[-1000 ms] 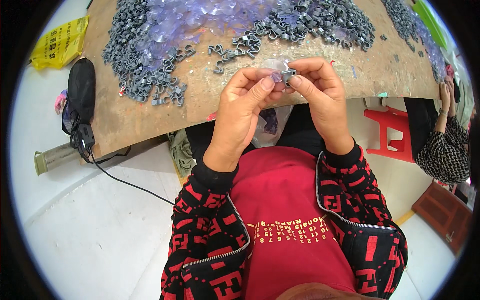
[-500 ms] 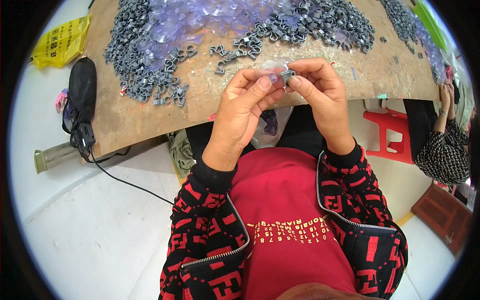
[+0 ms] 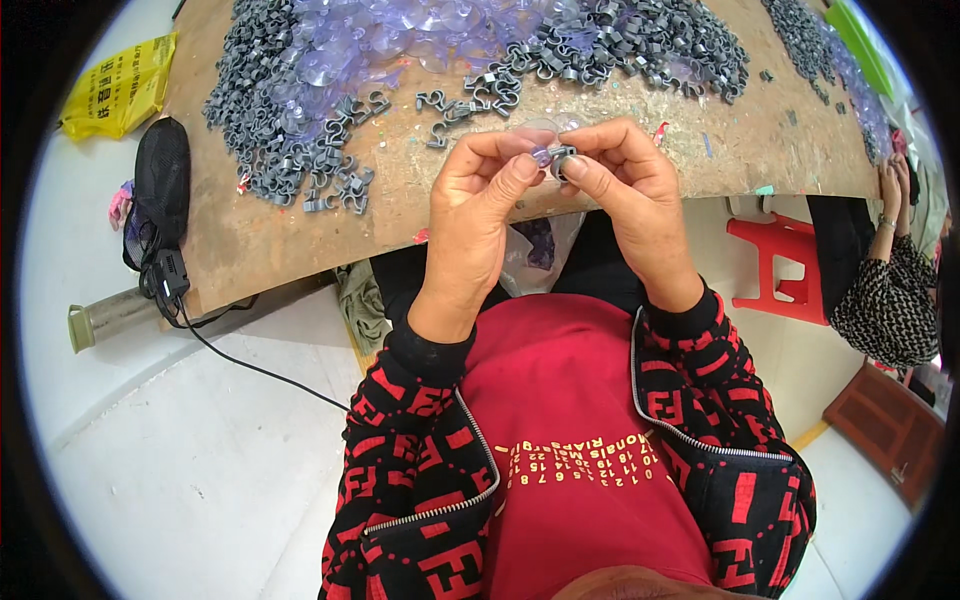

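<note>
Above the table's front edge, my left hand (image 3: 480,210) pinches a clear suction cup (image 3: 537,133) between thumb and fingers. My right hand (image 3: 632,195) grips a small grey plastic clip (image 3: 563,158) between thumb and forefinger. The cup's purplish knob meets the clip; whether the two are joined cannot be made out. Another clear disc edge shows behind the right fingers. Beyond my hands lie a heap of grey clips (image 3: 255,120) and a pile of clear purplish suction cups (image 3: 400,35).
The worn wooden table (image 3: 300,240) curves around my front. A black mesh bag (image 3: 163,175) with a cable hangs at its left edge, beside a yellow plastic bag (image 3: 120,88). At right are a red stool (image 3: 775,260) and another person's sleeve (image 3: 885,310).
My hands have drawn slightly closer together. The clip has moved left against the suction cup's knob, and the cup's disc shows more plainly.
</note>
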The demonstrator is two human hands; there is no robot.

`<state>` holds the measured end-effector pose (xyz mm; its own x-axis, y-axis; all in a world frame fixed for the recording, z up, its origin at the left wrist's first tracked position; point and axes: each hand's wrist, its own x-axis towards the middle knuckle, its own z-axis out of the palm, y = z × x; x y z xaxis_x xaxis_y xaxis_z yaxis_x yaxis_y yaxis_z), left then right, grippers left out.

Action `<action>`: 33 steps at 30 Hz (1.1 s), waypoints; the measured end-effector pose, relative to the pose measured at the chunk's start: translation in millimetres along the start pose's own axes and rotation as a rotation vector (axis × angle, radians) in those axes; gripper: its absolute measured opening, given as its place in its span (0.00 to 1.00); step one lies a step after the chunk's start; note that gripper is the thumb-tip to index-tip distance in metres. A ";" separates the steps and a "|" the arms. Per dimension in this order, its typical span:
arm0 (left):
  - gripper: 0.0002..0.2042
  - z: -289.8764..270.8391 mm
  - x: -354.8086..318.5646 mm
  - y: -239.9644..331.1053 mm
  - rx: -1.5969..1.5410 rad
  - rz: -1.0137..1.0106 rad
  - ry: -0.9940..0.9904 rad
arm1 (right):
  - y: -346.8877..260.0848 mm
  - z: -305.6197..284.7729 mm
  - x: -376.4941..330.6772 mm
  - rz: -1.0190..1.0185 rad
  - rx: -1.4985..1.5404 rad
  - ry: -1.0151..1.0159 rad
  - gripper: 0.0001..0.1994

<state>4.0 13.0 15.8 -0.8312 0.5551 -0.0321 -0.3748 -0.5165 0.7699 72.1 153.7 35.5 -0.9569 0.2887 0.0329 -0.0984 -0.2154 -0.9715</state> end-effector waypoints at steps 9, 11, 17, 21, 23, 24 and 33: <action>0.07 -6.1 -0.9 1.2 0.218 0.048 -0.031 | 5.0 -12.7 -0.3 0.009 -0.076 -0.081 0.08; 0.07 -11.1 -0.6 -1.0 0.178 -0.009 -0.058 | 6.4 -19.5 2.5 -0.015 -0.103 -0.113 0.08; 0.07 -4.9 -5.2 -5.8 0.119 -0.012 -0.004 | 1.8 -21.3 5.2 -0.081 -0.346 -0.180 0.07; 0.05 -7.5 -1.8 -3.8 0.578 0.352 -0.077 | 6.4 -18.7 3.5 0.172 0.089 -0.150 0.07; 0.05 -11.9 -0.4 -2.6 0.773 0.487 -0.120 | 12.1 -17.5 3.1 0.208 0.201 -0.139 0.07; 0.05 -13.3 -0.6 -2.1 0.792 0.499 -0.121 | 15.5 -17.4 3.3 0.249 0.273 -0.151 0.07; 0.05 -4.1 -3.4 -2.2 0.212 -0.014 0.045 | 8.1 -23.4 14.7 0.224 -0.064 -0.199 0.08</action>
<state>6.0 9.6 11.6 -0.8458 0.5291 -0.0683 -0.2952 -0.3577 0.8859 63.7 178.0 22.6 -0.9882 0.0509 -0.1444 0.1322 -0.1919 -0.9725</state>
